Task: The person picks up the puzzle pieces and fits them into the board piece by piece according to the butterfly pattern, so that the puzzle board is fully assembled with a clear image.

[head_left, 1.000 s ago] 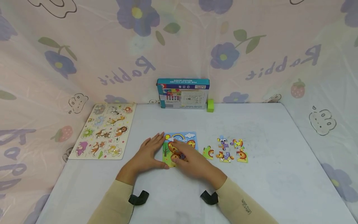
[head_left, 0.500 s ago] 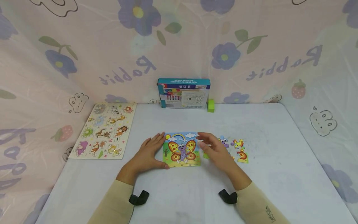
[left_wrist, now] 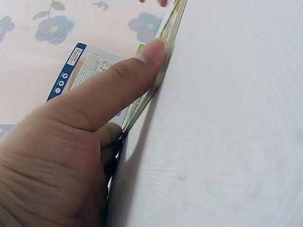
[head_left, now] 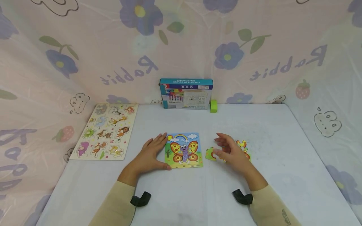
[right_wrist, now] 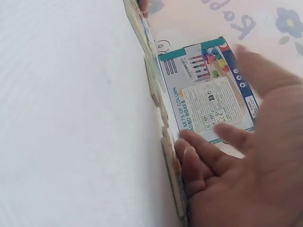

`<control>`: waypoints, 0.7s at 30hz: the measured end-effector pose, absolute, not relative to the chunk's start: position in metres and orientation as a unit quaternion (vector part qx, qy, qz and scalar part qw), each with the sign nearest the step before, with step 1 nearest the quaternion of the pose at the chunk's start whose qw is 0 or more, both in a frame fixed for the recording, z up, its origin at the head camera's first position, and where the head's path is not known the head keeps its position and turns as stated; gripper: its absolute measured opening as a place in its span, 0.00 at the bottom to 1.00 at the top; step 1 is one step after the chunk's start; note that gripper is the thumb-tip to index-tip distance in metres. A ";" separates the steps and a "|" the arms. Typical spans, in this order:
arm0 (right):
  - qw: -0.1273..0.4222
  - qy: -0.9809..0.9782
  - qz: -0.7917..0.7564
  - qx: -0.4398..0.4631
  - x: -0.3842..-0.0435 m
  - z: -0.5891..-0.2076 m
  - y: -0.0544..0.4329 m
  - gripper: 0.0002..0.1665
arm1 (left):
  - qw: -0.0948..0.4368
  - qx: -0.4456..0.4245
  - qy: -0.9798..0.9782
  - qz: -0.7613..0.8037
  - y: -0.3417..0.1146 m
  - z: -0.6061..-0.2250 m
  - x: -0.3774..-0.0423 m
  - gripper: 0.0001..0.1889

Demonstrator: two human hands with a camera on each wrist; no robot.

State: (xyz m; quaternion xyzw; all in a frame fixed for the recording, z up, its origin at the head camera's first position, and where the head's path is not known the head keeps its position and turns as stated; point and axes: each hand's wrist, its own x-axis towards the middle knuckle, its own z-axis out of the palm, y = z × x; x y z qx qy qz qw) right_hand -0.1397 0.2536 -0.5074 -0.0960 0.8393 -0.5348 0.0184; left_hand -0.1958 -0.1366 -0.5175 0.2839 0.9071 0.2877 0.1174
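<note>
A square butterfly picture board (head_left: pixel 185 147) lies on the white table, showing a rainbow, a sun and a tree. My left hand (head_left: pixel 148 157) rests along its left side with fingers stretched out; in the left wrist view the thumb (left_wrist: pixel 154 52) lies on the board's edge. My right hand (head_left: pixel 233 155) is over the loose jigsaw pieces to the right, with fingers bent loosely and nothing seen between them. A green corner piece (head_left: pixel 209 154) shows left of that hand, and a yellow-and-red piece (head_left: pixel 242 143) behind it. The other pieces are mostly hidden under the hand.
At the back stands a teal-edged box (head_left: pixel 186 94) of bead columns, with a green block (head_left: pixel 213 106) beside it. A wooden animal puzzle board (head_left: pixel 127 147) lies on the left. Flower-printed cloth (head_left: pixel 181 47) rises behind the table.
My right hand has left the butterfly board and moved right, over the loose pieces, uncovering the whole butterfly picture. The left hand keeps its place.
</note>
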 end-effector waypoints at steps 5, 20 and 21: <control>0.029 0.895 -0.428 -0.122 -0.138 -0.512 0.251 0.45 | 0.114 0.286 0.907 0.289 -0.137 -0.517 -0.196 0.70; 0.002 0.907 -0.401 -0.128 -0.134 -0.511 0.240 0.25 | 0.129 0.296 0.906 0.275 -0.138 -0.518 -0.198 0.75; -0.001 0.908 -0.398 -0.129 -0.133 -0.511 0.239 0.25 | 0.131 0.297 0.905 0.275 -0.138 -0.517 -0.198 0.75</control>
